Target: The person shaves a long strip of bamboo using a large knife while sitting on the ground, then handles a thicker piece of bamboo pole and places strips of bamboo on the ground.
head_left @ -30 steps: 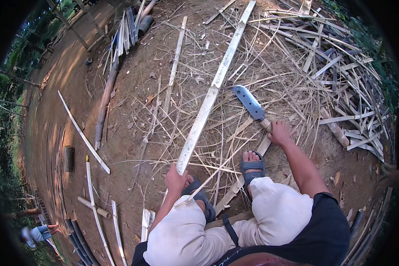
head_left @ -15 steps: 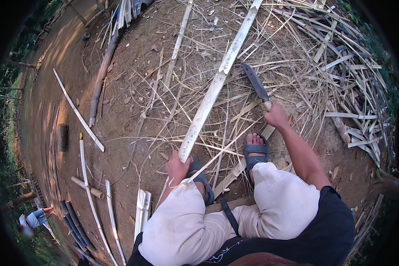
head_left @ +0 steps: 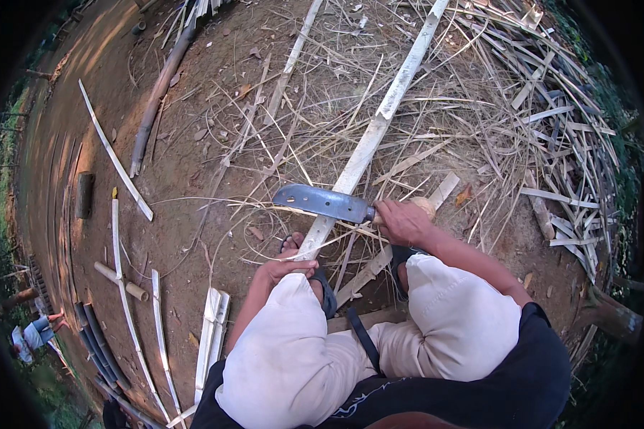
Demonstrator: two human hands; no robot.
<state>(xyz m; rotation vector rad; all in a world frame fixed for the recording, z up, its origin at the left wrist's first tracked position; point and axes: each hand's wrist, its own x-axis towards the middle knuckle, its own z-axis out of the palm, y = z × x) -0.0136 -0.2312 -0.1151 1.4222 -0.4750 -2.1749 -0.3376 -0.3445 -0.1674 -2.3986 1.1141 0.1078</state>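
Note:
A long pale split-bamboo strip (head_left: 366, 146) runs from between my feet toward the far right. My left hand (head_left: 285, 269) is closed around its near end, beside my left sandal. My right hand (head_left: 406, 223) grips the wooden handle of a machete (head_left: 320, 202), whose rounded knob shows past the fist. The dark, broad blade lies crosswise over the strip, its tip pointing left. From this angle I cannot tell whether its edge touches the bamboo. Thin peeled slivers lie beneath the blade and around my feet.
A heap of bamboo offcuts (head_left: 562, 136) fills the right side, and thin shavings litter the ground ahead. At left lie a dark pole (head_left: 161, 93), a short log (head_left: 84, 195), split strips (head_left: 125, 286) and dark tubes (head_left: 100, 343). Another person (head_left: 32, 334) is far left.
My right hand has brought the machete left and nearer, turning its blade from pointing ahead to lying across the strip. My left hand stays at the strip's near end.

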